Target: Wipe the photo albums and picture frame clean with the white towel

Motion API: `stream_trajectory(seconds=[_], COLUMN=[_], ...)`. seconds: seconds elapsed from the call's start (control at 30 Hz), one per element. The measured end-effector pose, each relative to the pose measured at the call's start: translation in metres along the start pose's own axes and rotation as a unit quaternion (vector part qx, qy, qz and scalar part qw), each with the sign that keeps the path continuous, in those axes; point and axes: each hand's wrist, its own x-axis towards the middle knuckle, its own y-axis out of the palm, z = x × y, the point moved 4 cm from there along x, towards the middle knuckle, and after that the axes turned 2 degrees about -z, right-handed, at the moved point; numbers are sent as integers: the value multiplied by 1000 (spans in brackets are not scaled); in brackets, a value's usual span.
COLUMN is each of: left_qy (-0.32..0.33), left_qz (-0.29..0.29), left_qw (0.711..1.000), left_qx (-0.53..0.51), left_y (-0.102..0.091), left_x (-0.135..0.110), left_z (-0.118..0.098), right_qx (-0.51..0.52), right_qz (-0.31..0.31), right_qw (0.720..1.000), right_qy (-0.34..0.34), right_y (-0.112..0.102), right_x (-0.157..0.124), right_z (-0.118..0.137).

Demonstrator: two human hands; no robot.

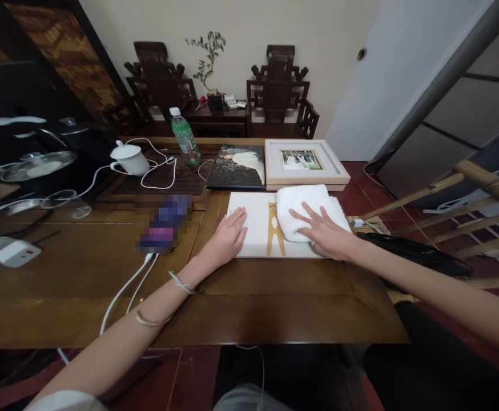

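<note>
A flat white album-like cover [253, 228] with a gold figure on it lies on the wooden table. My left hand [229, 235] rests flat on its left side, fingers stretched out and holding nothing. On the right side of the cover sits a folded white towel [288, 208], hiding that part of the surface. My right hand [324, 231] presses down on the towel with its fingers spread. Just behind are a dark photo album [236, 171] picturing a person in a pale dress, and a light wooden picture frame [339, 171] with a small photo inside.
Left of my left arm lies a blurred-out phone [164, 222] with white cables. A green-labelled bottle [185, 140], a lidded white cup [130, 158] and a clear plastic cup [67, 201] stand farther left. Beyond the table's right edge is a wooden chair [476, 174].
</note>
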Motion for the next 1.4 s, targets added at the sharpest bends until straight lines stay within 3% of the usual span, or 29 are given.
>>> stream_trajectory(seconds=[0.17,0.27,0.37,0.5,0.67,0.77,0.9,1.2,1.3,1.4], left_qy=[-4,-4,-4,-4,0,2,2,-3,2,3], left_qz=[-9,-12,-9,-10,-13,-11,-12,-12,-14,-15], left_qw=[1000,1000,1000,1000,1000,1000,1000,1000,1000,1000], left_qx=[-6,-5,-2,-3,-2,-1,-4,-1,-2,-2], left_y=[1,1,1,1,1,1,1,2,2,2], left_x=[0,0,0,0,0,0,0,0,-1,-1], left_z=[1,1,1,0,1,2,2,2,2,3], right_qx=[31,56,95,117,70,71,97,154,142,99], right_qz=[-8,2,18,24,28,19,20,72,90,79], right_qw=[999,998,995,992,996,996,993,984,983,987], right_qy=[-34,-34,-4,40,41,44,63,61,76,102], right_y=[-3,-5,-6,-7,-8,-10,-12,-19,-22,-27], right_x=[-47,-61,-54,-23,22,34,23,-55,-50,-24], right_z=[39,49,41,17,-13,-23,-15,53,51,30])
